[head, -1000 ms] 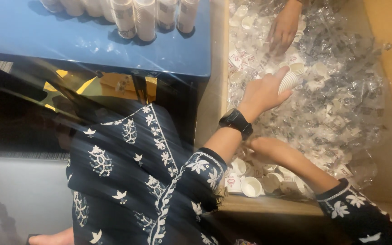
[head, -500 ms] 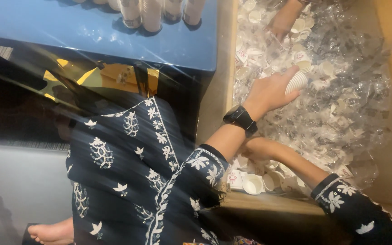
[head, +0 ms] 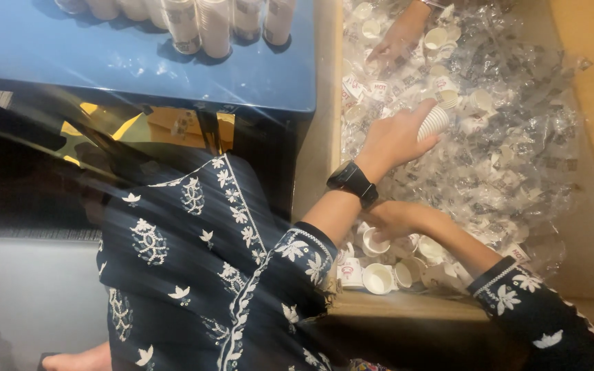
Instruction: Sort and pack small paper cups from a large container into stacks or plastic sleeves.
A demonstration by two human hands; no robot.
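Observation:
My left hand, with a black watch on its wrist, is shut on a short stack of white ribbed paper cups above a wooden box full of loose paper cups and clear plastic wrappers. My right hand reaches leftwards under my left forearm, down among the cups at the box's near edge. Its fingers are partly hidden, so its grip is unclear. Another person's hand rests on the cups at the far end of the box.
A blue table top to the left of the box carries several tall stacks of cups along its far edge. Crumpled clear wrappers cover the right of the box. My dark patterned garment fills the lower left.
My left hand with the stack of cups has shifted a little away from me over the box. The other person's hand has moved left. My right hand stays low near the front edge.

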